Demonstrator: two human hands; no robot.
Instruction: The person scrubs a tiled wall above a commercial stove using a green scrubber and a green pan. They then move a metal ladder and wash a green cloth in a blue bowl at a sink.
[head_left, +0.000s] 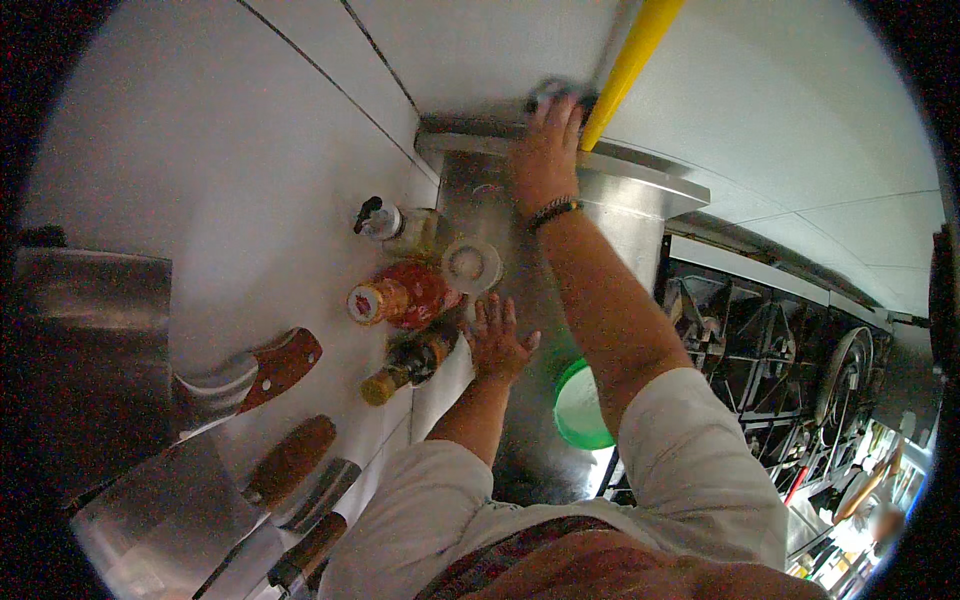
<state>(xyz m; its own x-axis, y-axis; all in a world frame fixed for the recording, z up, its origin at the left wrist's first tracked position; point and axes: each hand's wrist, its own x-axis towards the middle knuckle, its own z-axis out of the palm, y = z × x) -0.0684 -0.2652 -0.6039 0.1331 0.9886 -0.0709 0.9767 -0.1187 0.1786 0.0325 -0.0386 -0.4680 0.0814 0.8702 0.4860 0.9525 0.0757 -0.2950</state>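
My right hand (551, 142), with a dark bracelet at the wrist, reaches forward to a dark object (551, 91) at the wall beyond the steel ledge. That object is blurred, and I cannot tell whether the fingers grip it. Near the bottles, my left hand (499, 341) has its fingers spread, palm down, low over the steel counter (525, 442). Just beyond its fingertips stands a pale round container (471, 266). Left of the hand are a dark bottle with a yellow cap (409, 367), a red bottle with a gold cap (405, 296) and a clear pump-top bottle (401, 225).
Knives with wooden handles (289, 367) and a cleaver (161, 510) hang at the left wall. A yellow pole (630, 71) slants beside my right hand. A green-rimmed tub (581, 405) sits under my right arm. Stove grates (757, 345) lie right; another person (862, 517) is farther off.
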